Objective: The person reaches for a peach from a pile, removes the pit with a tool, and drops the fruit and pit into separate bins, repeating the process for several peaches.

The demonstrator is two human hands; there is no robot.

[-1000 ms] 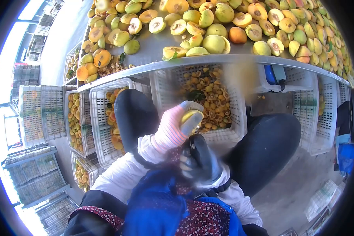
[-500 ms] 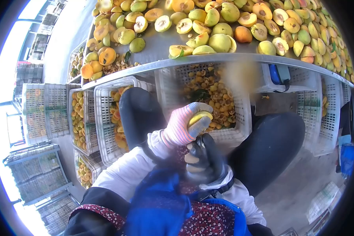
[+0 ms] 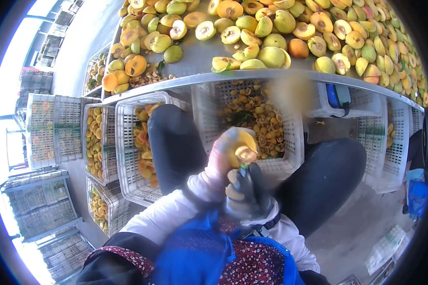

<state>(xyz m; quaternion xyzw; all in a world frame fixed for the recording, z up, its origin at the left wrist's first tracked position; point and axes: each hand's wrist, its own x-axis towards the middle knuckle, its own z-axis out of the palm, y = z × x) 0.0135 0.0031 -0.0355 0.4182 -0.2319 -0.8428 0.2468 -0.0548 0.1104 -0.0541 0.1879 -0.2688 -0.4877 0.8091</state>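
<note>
My left hand (image 3: 223, 148), in a striped glove with a grey fingertip area, is wrapped round a halved apricot (image 3: 238, 146) whose cut face with the brown stone (image 3: 245, 154) shows toward my other hand. Motion blurs the fingers. Just below it, my right hand (image 3: 247, 194) in a dark glove with pale fingertips is closed. A small green bit shows at its top, touching or very near the stone; what it belongs to is mostly hidden. Both hands are in front of a white crate (image 3: 296, 142) that holds hollowed apricot halves (image 3: 266, 128).
A metal table (image 3: 195, 52) heaped with apricots, whole and halved, stretches ahead; its rim (image 3: 185, 84) is above the crates. Loose stones (image 3: 147, 79) lie at its left edge. Another fruit-filled crate (image 3: 126, 156) stands by my left knee. A blurred spot hides part of the table edge.
My left hand has turned the apricot so its cut face and stone now show. The green bit at my right hand has come into sight beside the fruit.
</note>
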